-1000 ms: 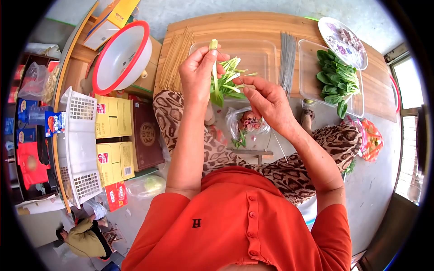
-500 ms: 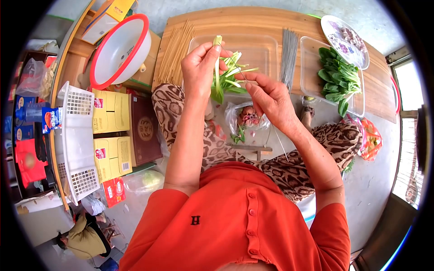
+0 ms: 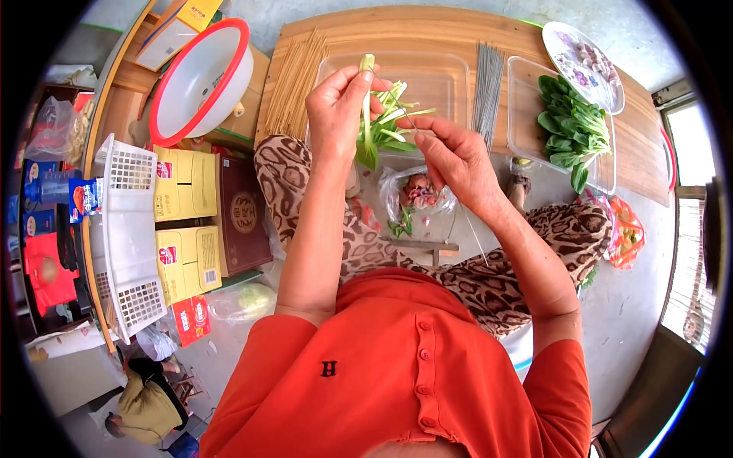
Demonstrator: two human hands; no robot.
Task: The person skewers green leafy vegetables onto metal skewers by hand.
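Note:
Upright in my left hand (image 3: 340, 103) is a leafy green stalk (image 3: 367, 126), pinched near its pale top end, leaves hanging down. My right hand (image 3: 456, 156) pinches a thin metal skewer (image 3: 405, 114) that slants up to the stalk at my left fingers. Behind the stalk, more cut greens (image 3: 393, 114) lie in a clear plastic tray (image 3: 450, 59). Bamboo sticks (image 3: 294, 84) are left of this tray and a bundle of metal skewers (image 3: 487, 91) is right of it. Leafy greens (image 3: 569, 126) fill part of a second clear tray (image 3: 521, 130).
A flowered plate (image 3: 561, 46) with pale pieces overlaps the right tray. Below the table edge sits a plastic bag (image 3: 397, 191) of scraps. At left are a red-rimmed basin (image 3: 164, 99), yellow boxes (image 3: 183, 183), a white basket (image 3: 130, 229) and a person (image 3: 149, 404).
Both hands keep nearly the same pose around the stalk and skewer. The view has shifted slightly, so the table and trays appear a little higher. The person at lower left has bent lower.

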